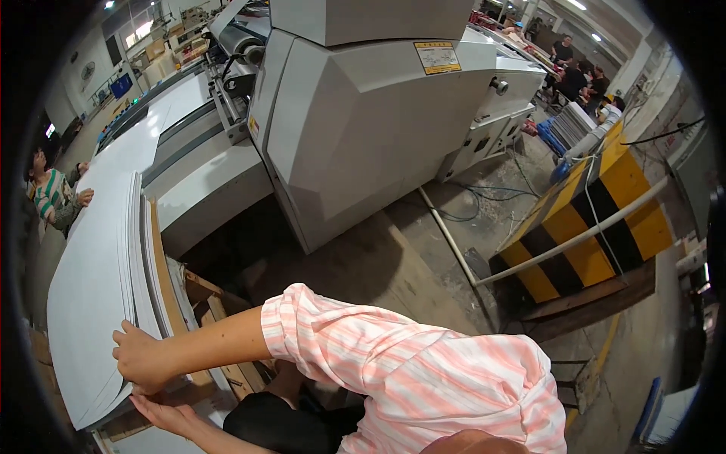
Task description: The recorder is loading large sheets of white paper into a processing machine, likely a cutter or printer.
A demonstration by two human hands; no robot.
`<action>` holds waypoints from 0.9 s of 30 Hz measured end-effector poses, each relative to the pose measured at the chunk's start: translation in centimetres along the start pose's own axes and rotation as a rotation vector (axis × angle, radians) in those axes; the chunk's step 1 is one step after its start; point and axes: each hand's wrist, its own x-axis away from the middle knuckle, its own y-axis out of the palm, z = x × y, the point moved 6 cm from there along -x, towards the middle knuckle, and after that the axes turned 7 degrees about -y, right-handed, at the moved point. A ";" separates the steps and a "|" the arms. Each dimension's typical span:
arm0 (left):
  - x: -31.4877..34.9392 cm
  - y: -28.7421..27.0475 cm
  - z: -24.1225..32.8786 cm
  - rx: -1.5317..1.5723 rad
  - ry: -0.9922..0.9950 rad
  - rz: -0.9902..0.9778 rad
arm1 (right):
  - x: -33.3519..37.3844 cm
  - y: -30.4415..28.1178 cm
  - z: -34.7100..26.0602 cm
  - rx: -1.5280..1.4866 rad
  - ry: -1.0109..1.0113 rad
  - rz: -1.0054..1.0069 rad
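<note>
Lower left of frame: tall stack of large white paper sheets point(94, 287) standing on a wooden pallet point(219, 303), brown cardboard sheet point(162, 272) against its right side. The right hand point(140, 356), arm in a pink-and-white striped sleeve point(408, 371), presses on the stack's lower edge, fingers point(125, 333) curled onto the sheets. The left hand point(162, 412) lies just below, palm up under the sheet edges, fingers spread flat. Large grey machine point(363, 113) fills upper centre. Another person in a striped top point(53, 197) stands at far left. Yellow-and-black striped barrier point(590, 219) at right.
</note>
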 end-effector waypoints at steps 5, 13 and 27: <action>-1.2 -1.0 -0.3 -0.047 0.027 0.004 | -0.3 0.0 -0.1 0.057 0.030 0.046; -3.0 -1.5 -0.7 -0.049 0.076 -0.096 | -0.6 0.1 0.9 0.045 -0.047 0.085; -4.6 -3.5 -0.3 -0.009 0.025 -0.039 | -0.4 -0.4 -0.5 0.090 -0.250 0.109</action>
